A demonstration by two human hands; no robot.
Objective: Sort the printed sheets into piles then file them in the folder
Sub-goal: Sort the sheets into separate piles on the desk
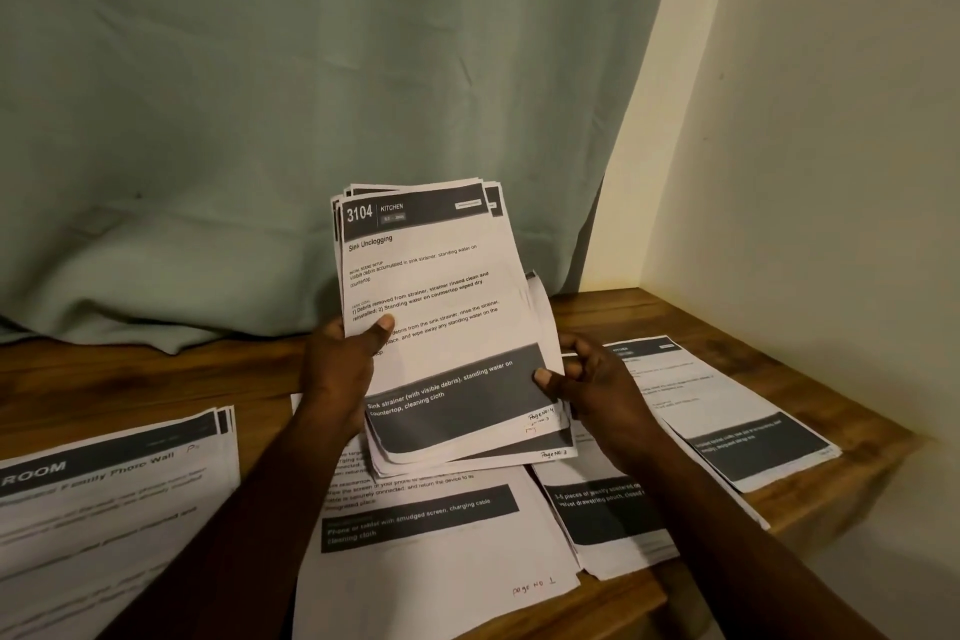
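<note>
A pale green fabric curtain [311, 94] hangs behind the brown wood-grain surface [649, 312], its hem bunched on it; a plain cream wall [831, 120] stands at right in dim warm light.

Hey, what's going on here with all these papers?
A person is sorting printed sheets. The left hand grips the held stack by its left edge, and the right hand pinches its lower right corner. The top sheet reads Kitchen, Sink Unclogging. Several piles lie spread on the wooden table below. No folder is in view.
</note>
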